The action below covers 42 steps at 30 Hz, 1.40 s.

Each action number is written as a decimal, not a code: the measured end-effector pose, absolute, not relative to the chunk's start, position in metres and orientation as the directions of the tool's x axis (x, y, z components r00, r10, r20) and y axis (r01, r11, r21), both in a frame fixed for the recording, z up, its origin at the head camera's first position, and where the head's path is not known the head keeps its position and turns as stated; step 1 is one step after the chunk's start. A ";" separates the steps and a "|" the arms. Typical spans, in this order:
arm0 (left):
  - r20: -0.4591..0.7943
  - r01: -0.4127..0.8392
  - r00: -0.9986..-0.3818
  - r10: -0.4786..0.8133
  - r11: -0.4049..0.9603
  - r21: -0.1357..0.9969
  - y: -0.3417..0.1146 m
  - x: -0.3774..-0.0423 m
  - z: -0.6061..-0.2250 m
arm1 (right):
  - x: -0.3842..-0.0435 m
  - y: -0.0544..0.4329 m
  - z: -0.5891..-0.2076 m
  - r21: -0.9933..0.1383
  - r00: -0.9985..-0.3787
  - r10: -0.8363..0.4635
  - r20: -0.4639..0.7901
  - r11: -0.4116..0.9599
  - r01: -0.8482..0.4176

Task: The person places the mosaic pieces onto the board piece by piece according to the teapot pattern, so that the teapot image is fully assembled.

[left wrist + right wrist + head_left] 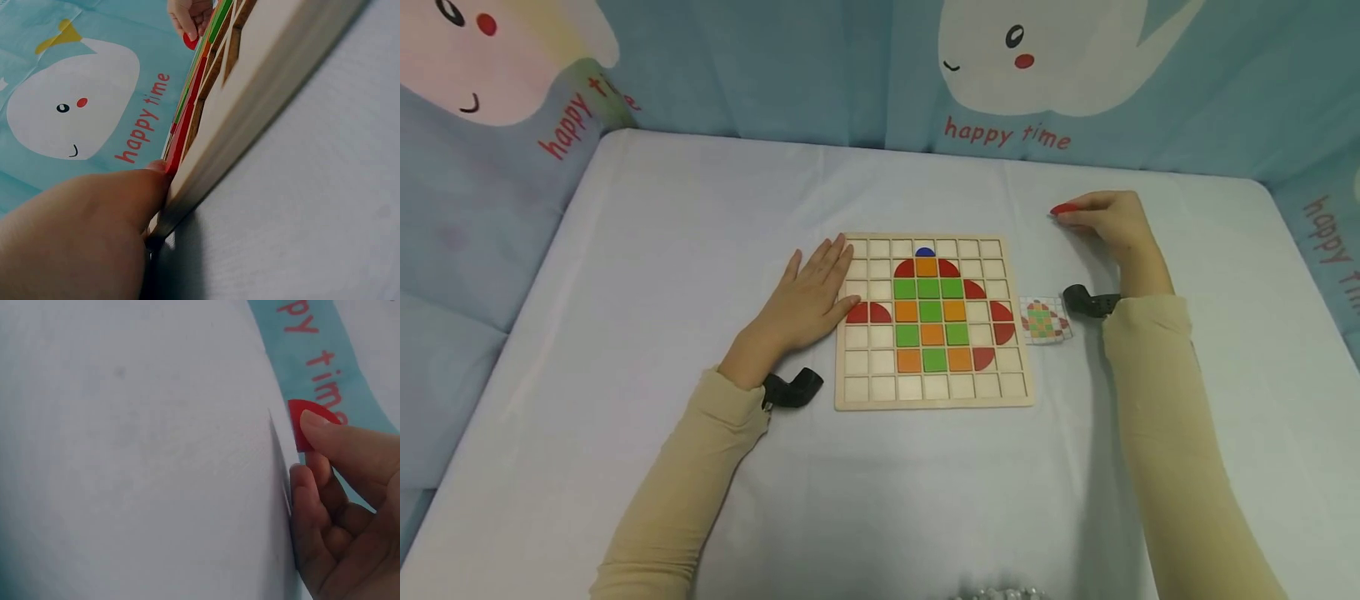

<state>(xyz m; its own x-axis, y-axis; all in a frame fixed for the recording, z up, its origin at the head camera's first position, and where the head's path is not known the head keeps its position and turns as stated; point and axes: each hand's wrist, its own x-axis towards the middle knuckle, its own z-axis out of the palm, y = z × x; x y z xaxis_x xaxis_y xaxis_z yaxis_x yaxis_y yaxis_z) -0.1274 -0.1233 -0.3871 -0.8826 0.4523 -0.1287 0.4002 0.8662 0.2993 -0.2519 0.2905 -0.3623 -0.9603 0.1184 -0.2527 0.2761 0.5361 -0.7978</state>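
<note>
A wooden grid board lies on the table, partly filled with green and orange squares, red quarter-circle tiles and a blue half-round piece at the top. My left hand rests with straight fingers on the board's left edge. Its thumb lies against a red tile there, as the left wrist view also shows. Beyond the board's upper right corner, my right hand pinches a red quarter-circle tile between thumb and fingers, above the tabletop. The right wrist view shows this tile's rounded edge and straight side.
Right of the board lies a small pattern card with a similar coloured design. Black wrist devices sit by both sleeves. A blue cloth printed with "happy time" hangs behind the white table. Something beaded shows at the front edge.
</note>
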 end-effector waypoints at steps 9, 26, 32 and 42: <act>-0.129 0.398 -0.884 0.449 0.868 0.296 -0.124 -0.128 -0.387 | -0.242 0.280 -0.351 -0.840 -0.955 -0.085 -0.284 0.502 0.205; -0.136 0.393 -0.885 0.445 0.871 0.295 -0.124 -0.129 -0.388 | -0.214 0.228 -0.320 -0.887 -0.945 -0.290 -0.152 0.461 0.001; -0.137 0.389 -0.886 0.443 0.870 0.302 -0.123 -0.129 -0.389 | -0.203 0.201 -0.317 -0.875 -0.935 -0.336 -0.113 0.480 -0.067; -0.151 0.394 -0.881 0.448 0.872 0.289 -0.123 -0.130 -0.386 | -0.187 0.172 -0.319 -0.865 -0.892 -0.441 -0.097 0.480 -0.143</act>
